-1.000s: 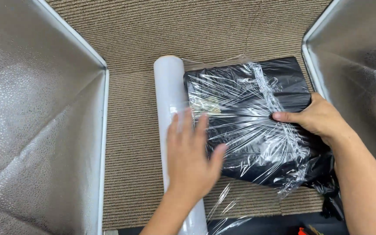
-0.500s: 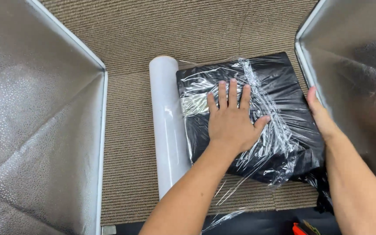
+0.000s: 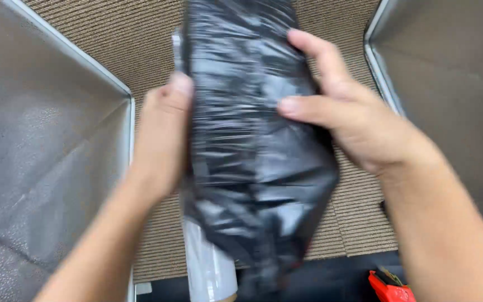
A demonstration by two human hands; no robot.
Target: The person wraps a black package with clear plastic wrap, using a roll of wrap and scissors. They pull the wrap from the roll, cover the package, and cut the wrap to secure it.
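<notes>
two grey panels (image 3: 46,184) with pale metal edges stood at either side of the view, one filling the left and the other (image 3: 454,84) the upper right, and between them lay a brown ribbed mat (image 3: 359,223) on the worktop. a strip of black surface (image 3: 336,279) ran along the near edge of the mat

the black parcel (image 3: 252,168), wrapped in clear film that shone in creases, was lifted off the mat and held on edge in the middle of the view, its long side running from the top of the frame down toward the near edge. it was blurred, so finer detail on it could not be made out

the right hand (image 3: 353,117) gripped the parcel's right side, fingers curled over its upper part and thumb pressed across its face. the left hand (image 3: 163,140) was clamped on the left side, thumb at the front edge, the fingers hidden behind the parcel

a white roll of film (image 3: 208,268) lay on the mat beneath the parcel, only its near end showing below the left hand. a small red tool (image 3: 389,286) sat on the black surface at the bottom right, partly cut off by the frame
</notes>
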